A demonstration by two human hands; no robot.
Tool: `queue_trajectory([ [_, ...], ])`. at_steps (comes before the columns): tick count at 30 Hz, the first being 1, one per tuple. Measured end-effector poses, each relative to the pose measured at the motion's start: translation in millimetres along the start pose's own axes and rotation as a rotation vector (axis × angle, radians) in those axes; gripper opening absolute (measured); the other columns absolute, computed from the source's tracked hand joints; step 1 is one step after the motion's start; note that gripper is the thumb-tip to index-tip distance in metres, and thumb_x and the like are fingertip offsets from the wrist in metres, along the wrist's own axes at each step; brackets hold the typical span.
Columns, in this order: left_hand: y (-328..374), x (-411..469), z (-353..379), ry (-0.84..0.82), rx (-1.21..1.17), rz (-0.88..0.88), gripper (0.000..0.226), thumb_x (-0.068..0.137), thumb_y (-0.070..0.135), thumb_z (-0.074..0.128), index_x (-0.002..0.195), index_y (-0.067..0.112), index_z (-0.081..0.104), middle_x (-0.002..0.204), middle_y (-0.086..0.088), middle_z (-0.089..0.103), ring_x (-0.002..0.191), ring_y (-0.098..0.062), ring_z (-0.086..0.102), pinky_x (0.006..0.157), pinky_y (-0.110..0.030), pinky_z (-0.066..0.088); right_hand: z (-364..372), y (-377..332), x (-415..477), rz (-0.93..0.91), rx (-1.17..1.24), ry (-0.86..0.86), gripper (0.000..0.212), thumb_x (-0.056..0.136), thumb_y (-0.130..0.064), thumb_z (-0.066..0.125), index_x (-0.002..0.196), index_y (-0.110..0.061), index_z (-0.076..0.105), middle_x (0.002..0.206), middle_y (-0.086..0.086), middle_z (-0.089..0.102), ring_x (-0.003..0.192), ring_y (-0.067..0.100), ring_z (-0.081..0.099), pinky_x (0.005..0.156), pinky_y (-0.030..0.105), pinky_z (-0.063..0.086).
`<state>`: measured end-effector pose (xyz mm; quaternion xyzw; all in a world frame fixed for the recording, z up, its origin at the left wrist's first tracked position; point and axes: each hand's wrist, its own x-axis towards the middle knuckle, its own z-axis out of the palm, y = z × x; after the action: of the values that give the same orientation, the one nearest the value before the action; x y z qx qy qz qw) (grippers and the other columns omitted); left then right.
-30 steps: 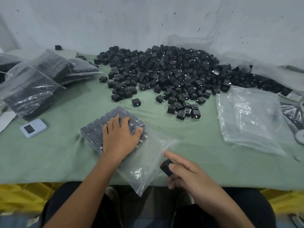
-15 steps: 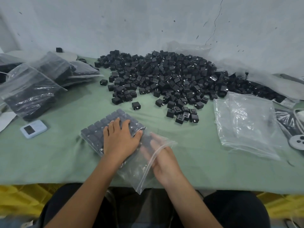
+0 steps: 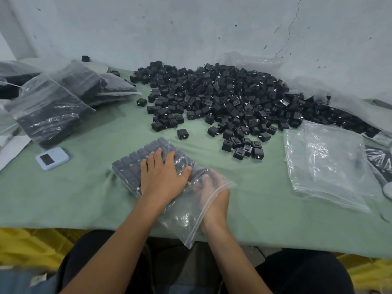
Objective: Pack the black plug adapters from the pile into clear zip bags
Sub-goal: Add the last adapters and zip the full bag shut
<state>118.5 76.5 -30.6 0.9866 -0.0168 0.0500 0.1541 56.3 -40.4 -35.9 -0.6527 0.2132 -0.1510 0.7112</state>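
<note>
At 6 o'clock on the bench [image 3: 84,198], the zip bag [image 3: 186,221] lies flat, with rows of plug adapters [image 3: 135,160] inside. The left grip [image 3: 163,175] presses on them with straight fingers. The right grip [image 3: 214,196] reaches inside the bag's mouth, blurred by plastic; I cannot tell whether it holds anything. The pile [image 3: 222,102] spreads from 12 to 2 o'clock.
</note>
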Motion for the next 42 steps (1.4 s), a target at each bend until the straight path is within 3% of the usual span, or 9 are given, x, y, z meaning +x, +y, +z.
queue_trajectory([
  [6,1,1,1,-0.001,-0.021,-0.020,0.078,0.089,0.077,0.022,0.151,0.031,0.027,0.165,-0.010,0.014,0.152,-0.030,0.008,0.123,-0.050,0.004,4,-6,11,0.031,-0.267,-0.176,0.023,0.096,-0.016,0.048,0.093,-0.029,0.067,0.084,-0.004,0.068,0.077,0.010,0.066,0.063,0.022,0.050],
  [9,2,2,2,0.001,-0.009,-0.025,0.086,0.084,0.084,0.024,0.151,0.030,0.027,0.164,-0.011,0.015,0.152,-0.030,0.009,0.123,-0.049,0.004,-5,-2,9,-0.011,-0.200,-0.226,0.027,0.100,-0.014,0.048,0.108,-0.028,0.070,0.101,-0.006,0.071,0.093,0.007,0.067,0.083,0.027,0.055],
  [15,2,2,2,-0.007,-0.005,-0.028,0.087,0.081,0.086,0.027,0.150,0.031,0.027,0.164,-0.011,0.016,0.151,-0.030,0.010,0.123,-0.049,0.005,-11,8,-11,-0.197,-0.184,0.058,0.029,0.099,-0.029,0.060,0.127,-0.024,0.063,0.121,-0.011,0.064,0.109,-0.002,0.060,0.100,0.024,0.049],
  [20,1,1,1,-0.003,0.002,-0.017,0.085,0.084,0.084,0.028,0.150,0.031,0.028,0.164,-0.012,0.016,0.151,-0.031,0.010,0.123,-0.051,0.006,-2,5,-11,-0.126,-0.106,0.123,0.022,0.095,-0.022,0.064,0.116,-0.025,0.070,0.112,-0.006,0.069,0.102,0.008,0.066,0.085,0.024,0.055],
  [25,1,1,2,0.008,0.001,-0.006,0.085,0.084,0.084,0.026,0.149,0.030,0.029,0.164,-0.012,0.016,0.151,-0.031,0.009,0.123,-0.052,0.006,-1,6,-8,-0.233,-0.446,0.088,0.032,0.097,-0.026,0.063,0.129,-0.021,0.060,0.114,-0.003,0.069,0.101,0.013,0.066,0.095,0.035,0.053],
  [29,0,1,2,0.012,-0.003,-0.006,0.085,0.083,0.084,0.026,0.149,0.030,0.029,0.164,-0.013,0.016,0.151,-0.032,0.010,0.122,-0.052,0.006,-6,10,-8,-0.219,-0.397,0.095,0.017,0.102,-0.017,0.053,0.108,-0.028,0.064,0.086,-0.018,0.065,0.077,-0.007,0.062,0.070,0.006,0.046],
  [32,1,0,2,0.008,-0.003,-0.010,0.083,0.085,0.083,0.027,0.149,0.031,0.030,0.164,-0.012,0.016,0.151,-0.031,0.009,0.123,-0.052,0.006,-5,12,-4,-0.235,-0.476,0.160,0.032,0.105,-0.012,0.042,0.086,-0.030,0.061,0.082,-0.010,0.062,0.072,0.006,0.060,0.064,0.014,0.049],
  [36,2,-1,1,0.003,-0.014,-0.017,0.081,0.086,0.082,0.028,0.149,0.031,0.029,0.164,-0.012,0.015,0.151,-0.031,0.007,0.123,-0.051,0.004,-7,11,5,-0.219,-0.616,0.146,0.025,0.100,-0.012,0.049,0.110,-0.021,0.070,0.100,-0.003,0.066,0.089,0.013,0.064,0.084,0.034,0.054],
  [42,2,-3,0,0.007,-0.018,-0.017,0.081,0.085,0.082,0.026,0.149,0.032,0.030,0.164,-0.011,0.016,0.151,-0.031,0.008,0.122,-0.051,0.004,-5,8,5,-0.236,-0.611,0.212,0.017,0.098,-0.017,0.055,0.087,-0.027,0.063,0.077,-0.007,0.061,0.073,0.016,0.062,0.067,0.031,0.050],
])
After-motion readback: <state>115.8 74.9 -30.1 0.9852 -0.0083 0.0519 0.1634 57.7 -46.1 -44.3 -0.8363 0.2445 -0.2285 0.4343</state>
